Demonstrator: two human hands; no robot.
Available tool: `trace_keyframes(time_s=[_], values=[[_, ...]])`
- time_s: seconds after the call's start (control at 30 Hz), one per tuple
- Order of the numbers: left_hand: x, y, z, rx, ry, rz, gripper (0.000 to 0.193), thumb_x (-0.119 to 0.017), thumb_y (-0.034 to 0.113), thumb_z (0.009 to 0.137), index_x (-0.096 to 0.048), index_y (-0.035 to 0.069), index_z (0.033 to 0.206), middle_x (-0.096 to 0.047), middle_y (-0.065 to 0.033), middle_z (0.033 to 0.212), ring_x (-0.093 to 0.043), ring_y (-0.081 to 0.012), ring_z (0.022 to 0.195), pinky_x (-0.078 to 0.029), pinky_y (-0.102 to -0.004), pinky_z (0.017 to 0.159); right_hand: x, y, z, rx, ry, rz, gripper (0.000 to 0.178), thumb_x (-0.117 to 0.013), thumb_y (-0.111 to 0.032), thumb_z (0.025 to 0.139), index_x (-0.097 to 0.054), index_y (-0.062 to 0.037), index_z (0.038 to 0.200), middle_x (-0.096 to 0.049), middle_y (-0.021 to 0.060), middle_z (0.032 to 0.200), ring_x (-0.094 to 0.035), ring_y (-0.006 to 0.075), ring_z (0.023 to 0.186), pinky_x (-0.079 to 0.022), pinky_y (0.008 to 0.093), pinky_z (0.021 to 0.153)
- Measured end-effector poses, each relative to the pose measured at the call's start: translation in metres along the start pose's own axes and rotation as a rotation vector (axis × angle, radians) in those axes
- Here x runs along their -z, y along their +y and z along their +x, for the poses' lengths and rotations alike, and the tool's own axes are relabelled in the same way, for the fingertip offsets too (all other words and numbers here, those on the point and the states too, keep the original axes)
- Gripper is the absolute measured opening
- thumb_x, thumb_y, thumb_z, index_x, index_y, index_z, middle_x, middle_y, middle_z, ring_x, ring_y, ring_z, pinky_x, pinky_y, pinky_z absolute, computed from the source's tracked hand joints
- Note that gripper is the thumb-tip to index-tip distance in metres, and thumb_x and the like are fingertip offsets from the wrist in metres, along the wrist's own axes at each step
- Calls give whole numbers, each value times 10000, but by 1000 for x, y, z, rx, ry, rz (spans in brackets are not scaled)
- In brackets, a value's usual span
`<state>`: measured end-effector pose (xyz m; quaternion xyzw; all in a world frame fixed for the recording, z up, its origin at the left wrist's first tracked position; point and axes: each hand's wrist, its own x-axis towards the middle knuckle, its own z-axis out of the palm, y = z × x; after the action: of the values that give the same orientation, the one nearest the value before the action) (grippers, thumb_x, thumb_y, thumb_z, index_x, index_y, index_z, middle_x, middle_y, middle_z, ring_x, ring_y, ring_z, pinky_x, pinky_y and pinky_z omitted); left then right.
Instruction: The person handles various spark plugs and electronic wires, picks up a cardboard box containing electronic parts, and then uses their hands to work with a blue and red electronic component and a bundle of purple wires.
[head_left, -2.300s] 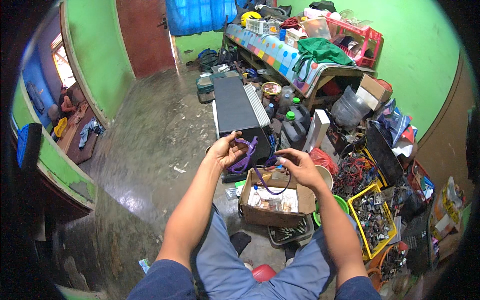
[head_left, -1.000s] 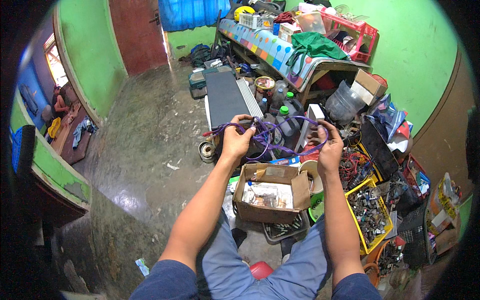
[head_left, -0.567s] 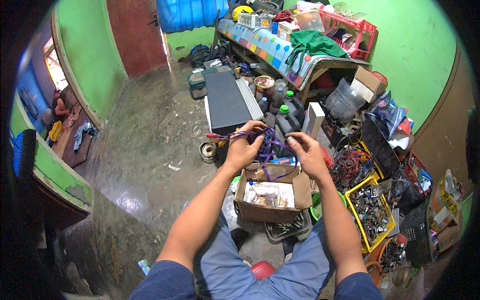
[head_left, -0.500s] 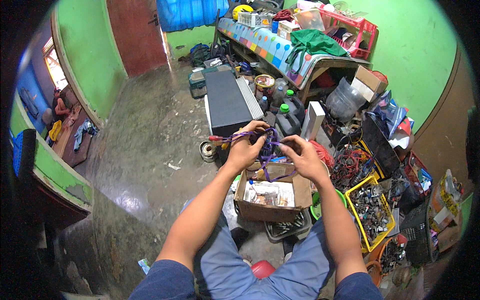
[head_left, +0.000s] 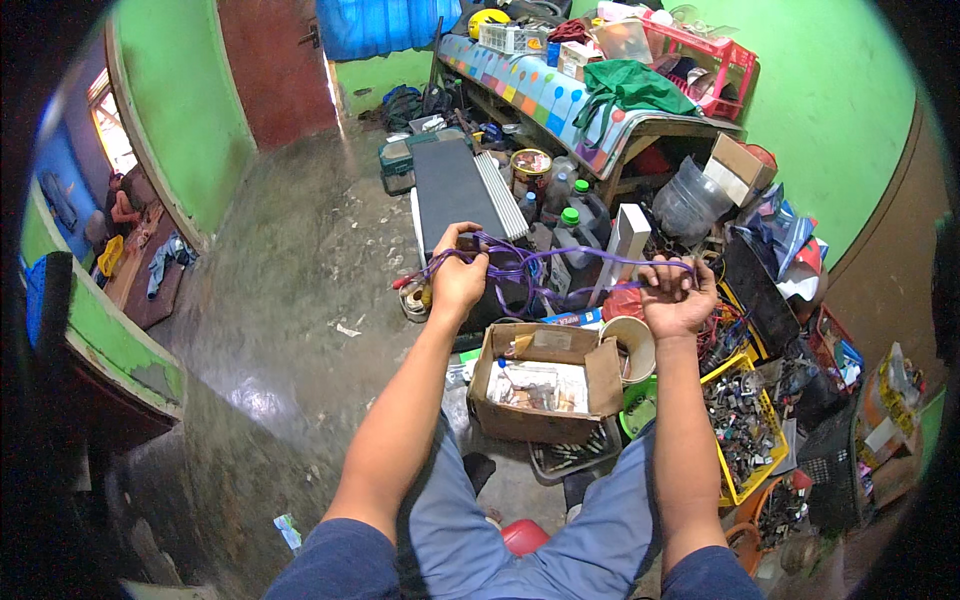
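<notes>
A purple cable (head_left: 575, 252) stretches between my two hands above an opened cardboard box (head_left: 535, 430). My left hand (head_left: 458, 275) is closed around its bundled, looped part, and a red-tipped end sticks out to the left of that hand. The fingers of my right hand (head_left: 680, 297) are curled round a long loop of the same cable, pulled out to the right. White packets and small parts lie in the box below. Behind the cable stands a large dark rectangular case (head_left: 455, 190) with a ribbed silver side.
Right of the box are a cream bucket (head_left: 640, 345), a green basin (head_left: 640, 405) and a yellow crate (head_left: 775, 450) of small parts. Dark jugs with green caps (head_left: 572, 235) stand beyond. A cluttered table (head_left: 540, 95) lines the wall. Another person (head_left: 122, 205) sits far left, through a doorway.
My hands have moved apart. The right one has drawn a loop of purple cable out to the right, while the left has shifted slightly left with the bundle.
</notes>
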<state>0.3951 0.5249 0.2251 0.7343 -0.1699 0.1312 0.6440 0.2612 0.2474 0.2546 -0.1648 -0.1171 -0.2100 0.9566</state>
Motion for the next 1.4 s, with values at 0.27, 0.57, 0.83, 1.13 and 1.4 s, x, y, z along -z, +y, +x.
trace_keyframes(time_s=[0.27,0.57,0.83,1.13,1.4], values=[[-6,11,-5,-155,85,8,286,-646,-8,812,-639,47,1093,-727,-123,946,-699,-212,889,-532,-333,824,4,-9,1,-439,-67,-989,250,-576,-221,962,-642,-19,1094,-690,127,920,-657,193,725,-544,332,723],[-17,34,-27,-276,-165,68,272,-643,-1,810,-660,30,1080,-720,-168,998,-715,-262,940,-537,-330,836,1,57,-23,-489,-447,-1462,376,-614,-302,982,-634,19,1177,-694,69,1011,-629,102,937,-504,283,826],[-3,4,-4,-225,15,165,279,-661,-8,806,-674,68,1075,-726,-140,936,-717,-244,873,-543,-334,806,-19,18,-10,-86,42,-936,247,-616,-288,977,-641,-83,841,-532,-36,664,-464,83,587,-381,267,541],[13,10,2,38,124,162,255,-662,12,857,-664,45,1110,-691,-120,952,-652,-164,746,-513,-304,663,10,-44,5,37,60,-296,365,-622,-355,958,-503,-149,681,-312,-56,533,-263,82,480,-239,267,486],[8,2,2,24,25,81,184,-722,101,827,-747,45,1001,-731,-88,815,-675,-143,720,-524,-290,678,1,-7,-2,-342,-81,-939,567,-501,-453,1007,-469,-30,1383,-648,68,802,-637,131,632,-506,239,559]])
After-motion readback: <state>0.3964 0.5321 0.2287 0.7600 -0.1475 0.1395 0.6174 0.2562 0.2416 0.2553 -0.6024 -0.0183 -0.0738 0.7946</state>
